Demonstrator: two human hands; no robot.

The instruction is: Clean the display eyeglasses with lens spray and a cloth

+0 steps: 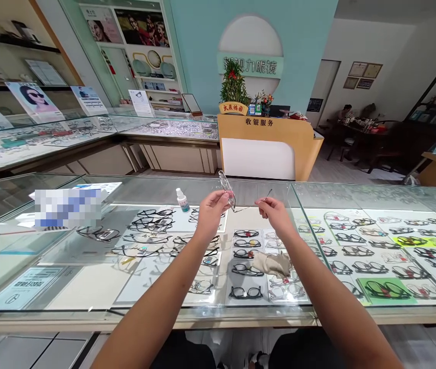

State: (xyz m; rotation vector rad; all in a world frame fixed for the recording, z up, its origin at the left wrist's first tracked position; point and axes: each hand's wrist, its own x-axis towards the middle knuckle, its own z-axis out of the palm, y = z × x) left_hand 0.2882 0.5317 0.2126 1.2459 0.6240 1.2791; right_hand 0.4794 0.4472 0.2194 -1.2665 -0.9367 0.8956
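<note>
Above the glass display case (241,223), both my hands hold one pair of thin-framed eyeglasses (224,181). My left hand (213,207) pinches the frame near its lenses. Between thumb and fingers, my right hand (272,210) grips the end of a temple arm, which stretches thinly across to the frame. Below my right hand a crumpled beige cloth (273,263) lies on the glass. A small white spray bottle (182,200) stands upright to the left of my left hand.
Rows of eyeglasses (245,292) fill the case beneath the glass, and several dark frames (152,220) lie at left. Papers (21,220) rest on the left side. Beyond stand a yellow counter (271,148) and more display cases (179,129). A person (344,113) sits far right.
</note>
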